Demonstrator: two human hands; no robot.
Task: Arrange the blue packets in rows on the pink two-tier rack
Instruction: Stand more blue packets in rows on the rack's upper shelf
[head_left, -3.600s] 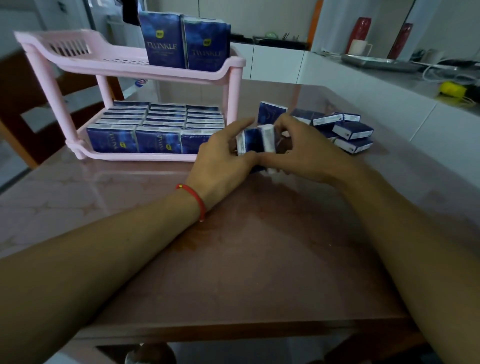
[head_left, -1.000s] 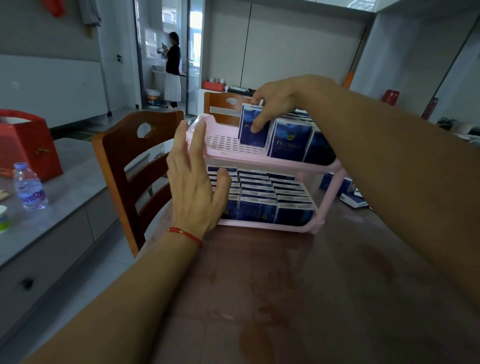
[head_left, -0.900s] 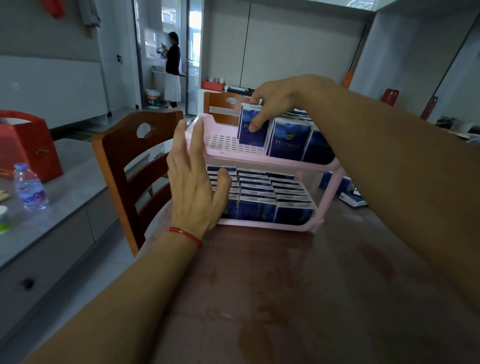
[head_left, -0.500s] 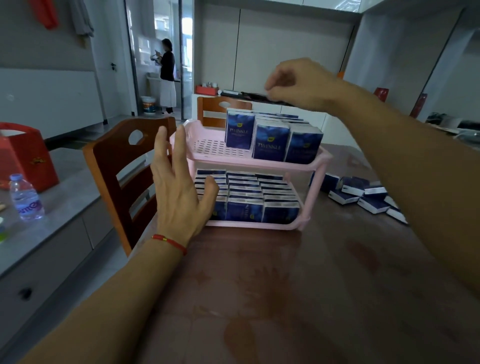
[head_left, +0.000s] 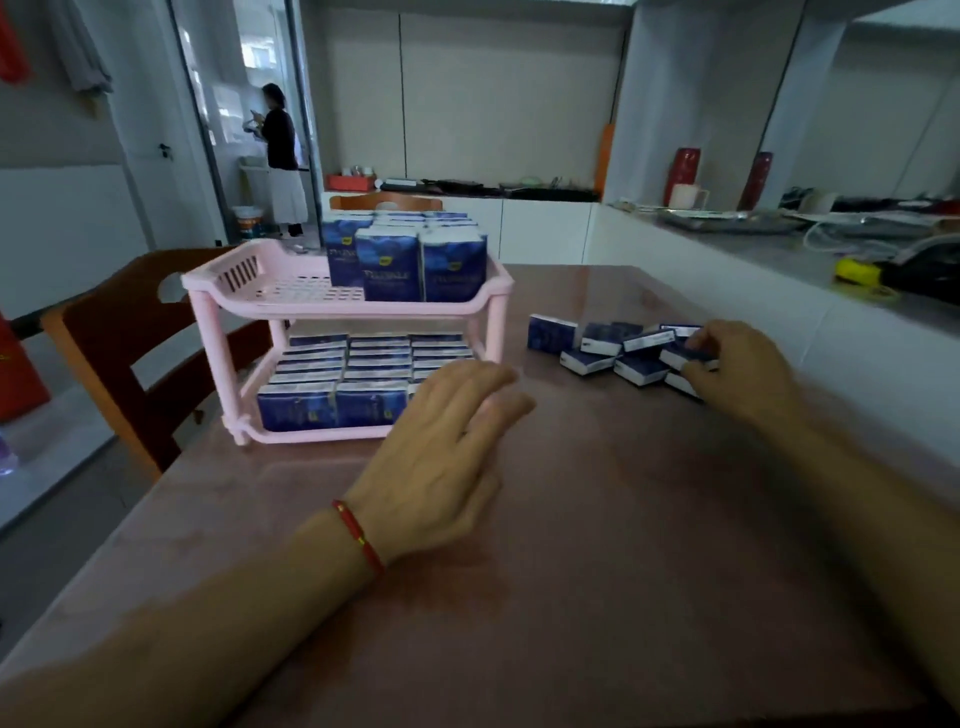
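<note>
The pink two-tier rack (head_left: 291, 306) stands on the table at the left. Its lower tier is packed with rows of blue packets (head_left: 332, 410). On the top tier, upright blue packets (head_left: 389, 270) fill the right part, while the left part is bare. A loose pile of blue packets (head_left: 602, 353) lies on the table to the right of the rack. My right hand (head_left: 737, 364) is at the pile's right end, with fingers and thumb pinching one blue packet (head_left: 678, 357). My left hand (head_left: 441, 447) hovers with spread fingers, holding nothing, in front of the rack's right post.
The brown table (head_left: 597, 571) stretches toward me. A wooden chair (head_left: 130, 338) stands left of the rack. A white counter (head_left: 779, 249) with cables and a yellow tool runs along the right. A person (head_left: 280, 156) stands in the far doorway.
My right hand left the top tier and dropped to the loose pile on the right. My left hand came away from the rack's left side and now hovers by its right front.
</note>
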